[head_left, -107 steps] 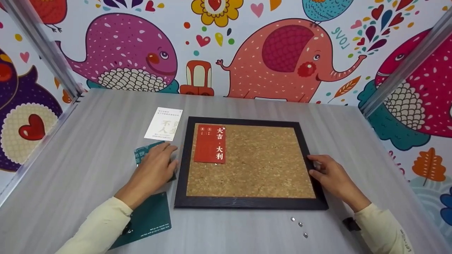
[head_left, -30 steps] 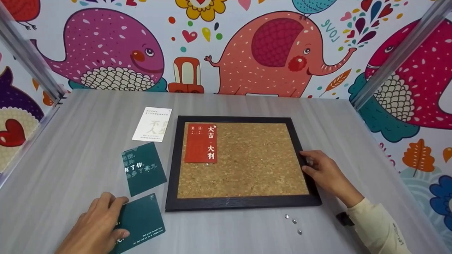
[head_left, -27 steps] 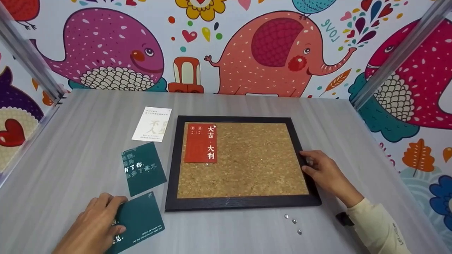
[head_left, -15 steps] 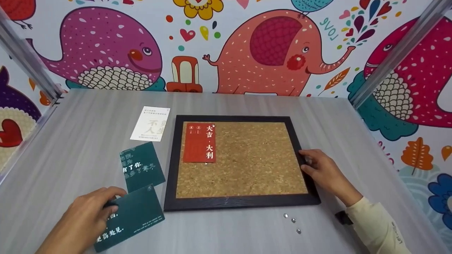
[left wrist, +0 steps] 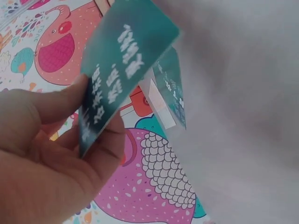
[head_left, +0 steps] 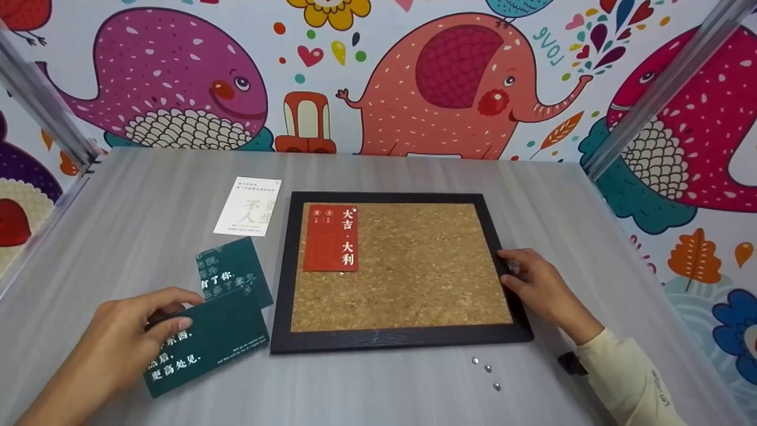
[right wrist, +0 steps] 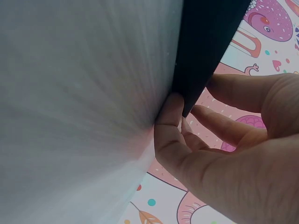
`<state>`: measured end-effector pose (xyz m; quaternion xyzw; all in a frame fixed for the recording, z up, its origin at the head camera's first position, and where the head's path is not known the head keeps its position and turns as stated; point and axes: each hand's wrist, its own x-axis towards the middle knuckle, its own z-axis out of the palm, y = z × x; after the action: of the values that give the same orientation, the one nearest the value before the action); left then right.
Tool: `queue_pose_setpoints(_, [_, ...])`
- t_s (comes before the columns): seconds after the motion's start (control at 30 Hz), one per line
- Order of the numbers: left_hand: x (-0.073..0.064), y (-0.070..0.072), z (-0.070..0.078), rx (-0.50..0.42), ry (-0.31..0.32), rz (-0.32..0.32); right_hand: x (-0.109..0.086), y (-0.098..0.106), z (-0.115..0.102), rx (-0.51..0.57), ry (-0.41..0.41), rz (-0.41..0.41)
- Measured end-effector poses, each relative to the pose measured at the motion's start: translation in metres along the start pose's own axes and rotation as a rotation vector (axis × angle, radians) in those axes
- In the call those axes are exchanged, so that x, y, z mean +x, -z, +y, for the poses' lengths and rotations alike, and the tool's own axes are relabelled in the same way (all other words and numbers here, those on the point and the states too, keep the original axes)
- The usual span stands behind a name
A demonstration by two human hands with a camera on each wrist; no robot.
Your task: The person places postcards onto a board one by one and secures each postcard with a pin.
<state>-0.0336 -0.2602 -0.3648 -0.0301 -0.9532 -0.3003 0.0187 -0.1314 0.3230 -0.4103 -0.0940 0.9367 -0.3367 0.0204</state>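
In the head view my left hand point(head_left: 127, 337) pinches a dark green card point(head_left: 219, 337) with white writing, thumb on its face. The card is tilted and overlaps a second green card point(head_left: 236, 266). The left wrist view shows the held card point(left wrist: 126, 51) between thumb and fingers. On the table lies a corkboard point(head_left: 414, 266) in a black frame, with a red card point(head_left: 331, 239) at its upper left and a small pin at that card's top right corner. My right hand point(head_left: 544, 290) grips the frame's right side; in the right wrist view its fingertips meet the black edge point(right wrist: 205, 42).
A white card point(head_left: 248, 207) lies behind the green ones, left of the board. Several small silvery pins point(head_left: 488, 368) sit on the table in front of the frame. A printed wall point(head_left: 331, 71) stands behind the table, with metal posts point(head_left: 668, 89) at the sides.
My left hand has gone from the upper green card to the lower one, gripped it and lifted it up and away from me. The right hand stays at the frame.
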Motion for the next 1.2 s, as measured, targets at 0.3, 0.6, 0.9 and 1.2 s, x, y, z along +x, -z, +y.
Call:
queue_pose_setpoints(0.3, [0.008, 0.000, 0.005, -0.081, 0.047, 0.030, 0.002, -0.001, -0.001, -0.003, 0.010, 0.013])
queue_pose_setpoints(0.6, [0.026, -0.018, 0.030, -0.183, 0.032, -0.007, 0.001, 0.000, 0.002, 0.016, 0.006, 0.011])
queue_pose_setpoints(0.9, [0.042, -0.036, 0.051, -0.275, -0.041, -0.032, 0.000, 0.000, 0.003, 0.020, 0.010, 0.007])
queue_pose_setpoints(1.2, [0.058, -0.053, 0.070, -0.310, -0.057, -0.072, 0.001, 0.000, 0.003, 0.034, -0.001, 0.006])
